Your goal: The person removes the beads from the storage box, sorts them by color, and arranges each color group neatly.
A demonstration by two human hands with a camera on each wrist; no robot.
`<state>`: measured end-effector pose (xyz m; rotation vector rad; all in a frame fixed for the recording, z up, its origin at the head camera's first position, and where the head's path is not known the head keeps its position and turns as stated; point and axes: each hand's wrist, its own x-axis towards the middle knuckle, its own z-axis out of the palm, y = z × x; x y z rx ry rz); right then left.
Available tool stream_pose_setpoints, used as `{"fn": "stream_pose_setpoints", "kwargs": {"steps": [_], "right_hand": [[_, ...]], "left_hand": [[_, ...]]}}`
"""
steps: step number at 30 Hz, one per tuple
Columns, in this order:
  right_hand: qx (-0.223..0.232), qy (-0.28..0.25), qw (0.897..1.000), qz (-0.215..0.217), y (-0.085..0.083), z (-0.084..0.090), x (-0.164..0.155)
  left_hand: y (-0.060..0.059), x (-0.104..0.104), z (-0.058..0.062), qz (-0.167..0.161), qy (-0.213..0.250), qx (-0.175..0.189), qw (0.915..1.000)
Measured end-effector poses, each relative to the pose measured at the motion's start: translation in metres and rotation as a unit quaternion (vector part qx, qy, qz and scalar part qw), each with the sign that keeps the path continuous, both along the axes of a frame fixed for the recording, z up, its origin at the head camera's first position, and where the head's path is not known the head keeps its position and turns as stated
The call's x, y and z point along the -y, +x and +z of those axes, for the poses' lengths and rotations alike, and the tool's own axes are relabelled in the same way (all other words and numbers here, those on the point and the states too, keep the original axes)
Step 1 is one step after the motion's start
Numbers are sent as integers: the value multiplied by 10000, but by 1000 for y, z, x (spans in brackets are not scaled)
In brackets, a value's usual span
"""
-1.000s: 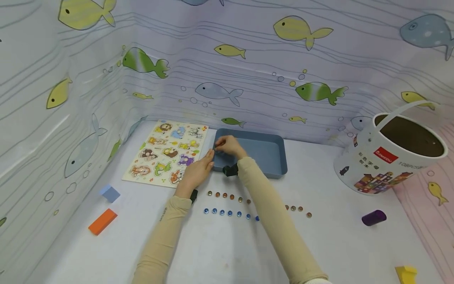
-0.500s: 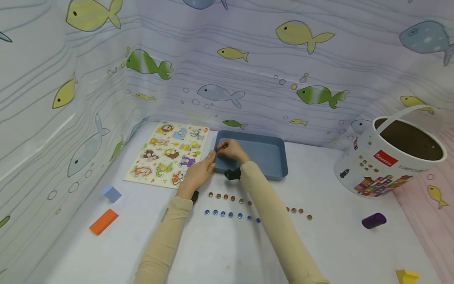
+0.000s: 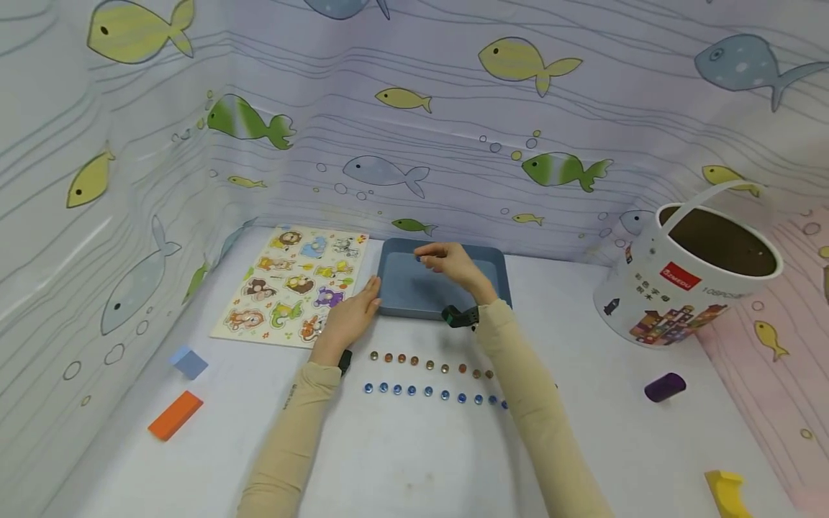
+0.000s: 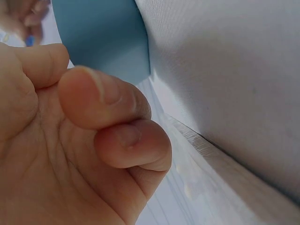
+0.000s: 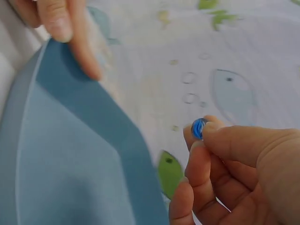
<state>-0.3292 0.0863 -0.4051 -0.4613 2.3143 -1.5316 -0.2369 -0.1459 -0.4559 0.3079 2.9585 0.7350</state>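
My right hand [image 3: 450,262] is over the blue-grey tray [image 3: 414,311]. Its thumb and fingertips pinch a small blue glass marble [image 5: 199,128], plain in the right wrist view. Beside the tray's left wall lies my left hand [image 3: 352,316], its fingertips right at the rim and nothing in its grasp. Nearer the body are two rows of marbles: amber-brown ones [image 3: 414,360] behind and blue ones [image 3: 411,391] in front. The right forearm covers the right end of both rows.
An animal puzzle board [image 3: 291,284] lies left of the tray. On the left sit a light blue block [image 3: 189,362] and an orange block [image 3: 175,416]. To the right are a big white bucket [image 3: 680,288], a purple cylinder [image 3: 665,387] and a yellow block [image 3: 727,493].
My right hand has moved right, from the tray's left edge beside the left hand to over the tray's middle. The left hand stays at the left rim. The head view has shifted slightly.
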Motion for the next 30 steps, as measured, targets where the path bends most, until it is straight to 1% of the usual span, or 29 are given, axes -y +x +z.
{"fn": "stream_pose_setpoints", "kwargs": {"steps": [3,8,11,17,20,24,30], "right_hand": [[-32,-147,9999,17,6,5,-21],[-73,-199,9997,-89,16,8,-52],[-139,-149,9998,-89,25,9,-68],[-316,137,9994,25,45,10,-95],[-385,277,9988,87,57,10,-108],[-384,360,9986,52,74,7,-126],[-358,316,9988,66,107,-5,-152]], "left_hand": [[0,0,0,-9,20,-2,10000],[-1,0,0,-26,24,3,10000],[-2,0,0,-26,34,-16,10000],[-2,1,-1,-45,12,-8,10000],[-2,1,-1,-38,24,-39,10000],[-3,1,-1,-48,74,-51,9999],[-3,0,-1,-59,47,-12,10000]]}}
